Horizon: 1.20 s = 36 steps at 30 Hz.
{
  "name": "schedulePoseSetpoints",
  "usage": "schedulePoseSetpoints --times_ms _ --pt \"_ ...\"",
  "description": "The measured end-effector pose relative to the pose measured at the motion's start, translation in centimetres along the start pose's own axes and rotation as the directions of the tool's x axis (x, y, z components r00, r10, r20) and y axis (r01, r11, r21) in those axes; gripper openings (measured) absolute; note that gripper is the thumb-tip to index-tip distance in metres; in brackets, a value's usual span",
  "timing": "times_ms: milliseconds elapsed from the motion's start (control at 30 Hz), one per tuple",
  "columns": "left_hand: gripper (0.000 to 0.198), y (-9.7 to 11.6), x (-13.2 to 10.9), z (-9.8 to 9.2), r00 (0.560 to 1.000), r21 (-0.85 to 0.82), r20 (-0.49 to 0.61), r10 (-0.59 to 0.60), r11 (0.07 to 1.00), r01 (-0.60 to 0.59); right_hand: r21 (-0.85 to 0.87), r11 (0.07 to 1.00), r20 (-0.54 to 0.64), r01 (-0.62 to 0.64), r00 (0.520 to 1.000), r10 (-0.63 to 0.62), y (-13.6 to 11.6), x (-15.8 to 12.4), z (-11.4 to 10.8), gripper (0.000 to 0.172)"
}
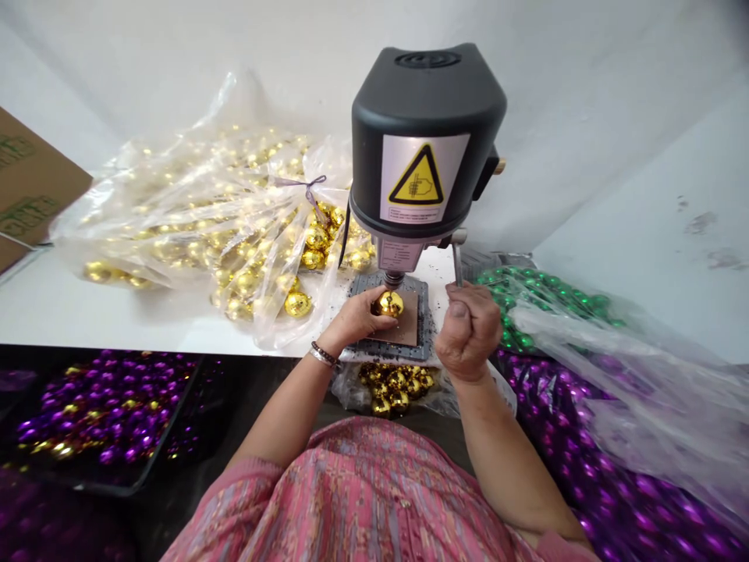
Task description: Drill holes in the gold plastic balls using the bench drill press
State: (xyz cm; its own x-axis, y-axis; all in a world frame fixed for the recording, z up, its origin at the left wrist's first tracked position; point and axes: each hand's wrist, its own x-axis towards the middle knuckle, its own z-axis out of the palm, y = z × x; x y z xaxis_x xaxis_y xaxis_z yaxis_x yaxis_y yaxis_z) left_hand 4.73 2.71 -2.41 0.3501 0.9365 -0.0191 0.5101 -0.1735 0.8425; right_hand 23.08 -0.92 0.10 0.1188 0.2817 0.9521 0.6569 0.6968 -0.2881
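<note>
A small black bench drill press (pixel 426 136) with a yellow warning sticker stands on the white table (pixel 105 308). My left hand (pixel 358 316) pinches a shiny gold ball (pixel 390 303) on a brown pad on the press base, right under the chuck. My right hand (pixel 468 329) is closed round the metal feed lever (pixel 457 261) at the press's right side. A bracelet sits on my left wrist.
A clear plastic bag of gold balls (pixel 222 211) lies left of the press. Another bag of gold balls (pixel 396 384) hangs below the table's front edge. Green balls (pixel 530 300) and purple balls (pixel 591 460) lie to the right, a dark tray of purple balls (pixel 105 406) at left, and a cardboard box (pixel 29 183) at far left.
</note>
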Motion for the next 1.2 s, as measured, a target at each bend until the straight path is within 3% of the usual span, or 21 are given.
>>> schedulePoseSetpoints --times_ms 100,200,300,400,467,567,633,667,733,767,833,867,933,1000,1100,1200 --pt "0.047 0.2 -0.1 0.0 1.000 0.007 -0.009 -0.007 1.000 0.007 0.018 1.000 -0.008 -0.003 1.000 0.004 0.0 -0.2 0.1 0.021" --pt "0.048 0.4 -0.2 0.1 1.000 0.030 -0.023 0.006 1.000 -0.005 0.009 0.998 -0.024 -0.065 0.998 0.065 -1.0 2.0 -0.4 0.016" --pt "0.052 0.5 -0.6 0.2 0.998 0.060 -0.062 0.004 0.998 0.000 -0.042 0.975 -0.002 -0.220 0.975 0.220 -2.6 6.4 -0.9 0.019" --pt "0.056 0.7 -2.0 -0.1 0.993 0.055 -0.104 -0.048 0.997 0.054 -0.013 0.903 0.043 -0.429 0.902 0.429 -3.5 10.0 -0.9 0.035" --pt "0.059 0.8 -3.4 -0.3 0.999 0.038 -0.027 -0.043 0.998 0.044 0.021 0.879 0.050 -0.476 0.879 0.474 -3.6 10.9 -0.7 0.036" --pt "0.069 0.8 -5.5 -0.9 0.977 0.003 0.211 0.005 1.000 -0.006 0.046 0.875 0.024 -0.482 0.876 0.481 -3.6 10.5 -0.5 0.033" --pt "0.074 0.6 -6.3 -1.5 0.972 -0.011 0.234 0.002 1.000 0.001 0.037 0.880 0.004 -0.474 0.880 0.474 -3.6 10.0 -0.5 0.032" --pt "0.071 0.4 -6.5 -1.9 0.986 -0.007 0.169 -0.012 1.000 0.014 0.032 0.883 -0.001 -0.468 0.884 0.468 -3.6 9.8 -0.5 0.031" --pt "0.055 -0.3 -6.5 -3.3 0.996 0.039 -0.075 -0.057 0.997 0.060 0.033 0.890 0.000 -0.455 0.890 0.455 -3.6 9.6 -0.5 0.032" --pt "0.046 -0.8 -6.4 -4.0 0.971 0.088 -0.226 -0.080 0.991 0.103 0.039 0.893 -0.002 -0.449 0.893 0.449 -3.6 9.6 -0.5 0.033" --pt "0.037 -1.8 -6.3 -5.6 0.865 0.203 -0.487 -0.118 0.948 0.244 0.052 0.897 -0.016 -0.440 0.897 0.441 -3.5 9.5 -0.5 0.036" --pt "0.036 -2.4 -6.3 -6.2 0.812 0.250 -0.568 -0.135 0.912 0.326 0.055 0.896 -0.022 -0.440 0.897 0.442 -3.5 9.4 -0.5 0.037" --pt "0.036 -3.7 -6.4 -7.1 0.757 0.308 -0.628 -0.182 0.835 0.456 0.056 0.891 -0.025 -0.450 0.892 0.452 -3.5 9.1 -0.4 0.039" --pt "0.037 -5.1 -6.5 -7.3 0.763 0.332 -0.602 -0.237 0.794 0.509 0.052 0.887 -0.021 -0.460 0.887 0.461 -3.4 8.9 -0.4 0.040" --pt "0.045 -6.7 -6.4 -7.0 0.804 0.326 -0.543 -0.241 0.822 0.467 0.050 0.891 -0.030 -0.450 0.891 0.452 -3.5 8.6 -0.5 0.041" --pt "0.051 -7.2 -6.1 -6.7 0.827 0.210 -0.535 -0.174 0.921 0.329 0.060 0.899 -0.011 -0.435 0.900 0.436 -3.5 8.6 -0.6 0.041"
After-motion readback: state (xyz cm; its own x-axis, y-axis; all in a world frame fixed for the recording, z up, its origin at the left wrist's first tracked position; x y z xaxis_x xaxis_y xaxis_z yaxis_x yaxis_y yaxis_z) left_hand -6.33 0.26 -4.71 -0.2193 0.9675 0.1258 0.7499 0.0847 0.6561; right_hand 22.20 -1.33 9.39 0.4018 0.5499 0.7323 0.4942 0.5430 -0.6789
